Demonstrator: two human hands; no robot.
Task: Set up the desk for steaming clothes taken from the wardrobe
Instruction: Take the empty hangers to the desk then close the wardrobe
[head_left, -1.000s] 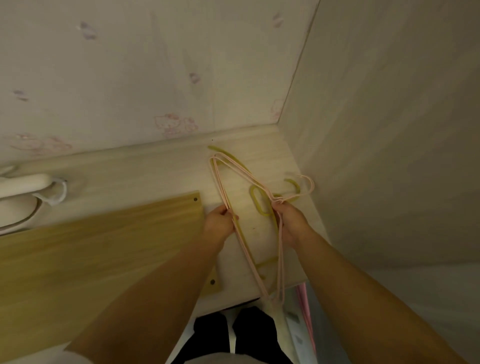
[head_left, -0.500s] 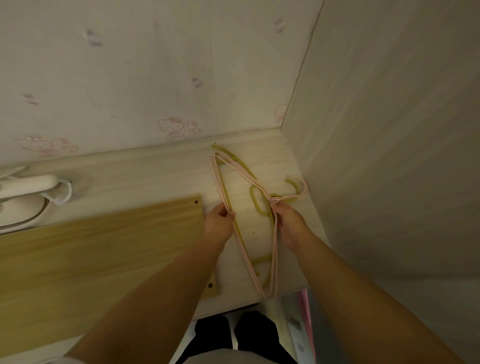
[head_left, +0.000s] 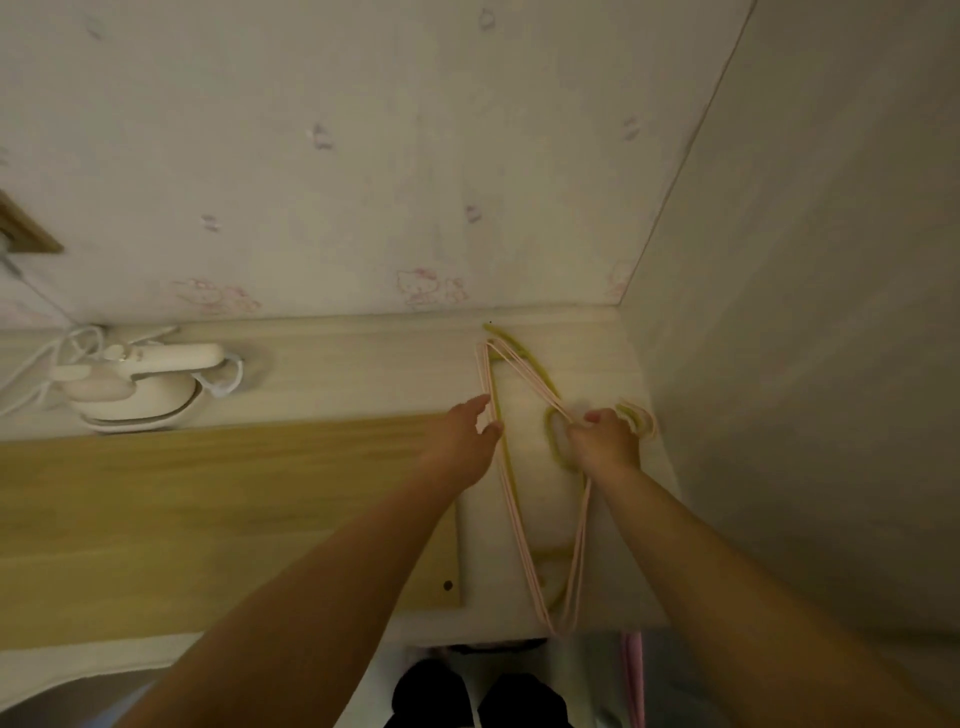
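Observation:
A stack of thin pink hangers (head_left: 520, 540) lies on the pale desk (head_left: 363, 374) at its right end, on top of a yellow-green hanger (head_left: 555, 441). My right hand (head_left: 605, 441) grips the hangers at their necks, just below the hooks. My left hand (head_left: 462, 439) sits at the left bar of the pink hangers with thumb and fingers spread, touching it. A white handheld steamer (head_left: 140, 387) with its cord rests on the desk at the left, against the wall.
A yellowish wooden board (head_left: 208, 514) lies flat on the desk, left of the hangers. A side wall (head_left: 805, 364) closes the desk on the right. The patterned wall stands behind. Pink objects (head_left: 632, 675) hang below the desk's front edge.
The hangers have been pushed slightly farther onto the desk. My left hand has loosened from a pinch on the left bar to spread fingers. The view has swung left, showing the steamer.

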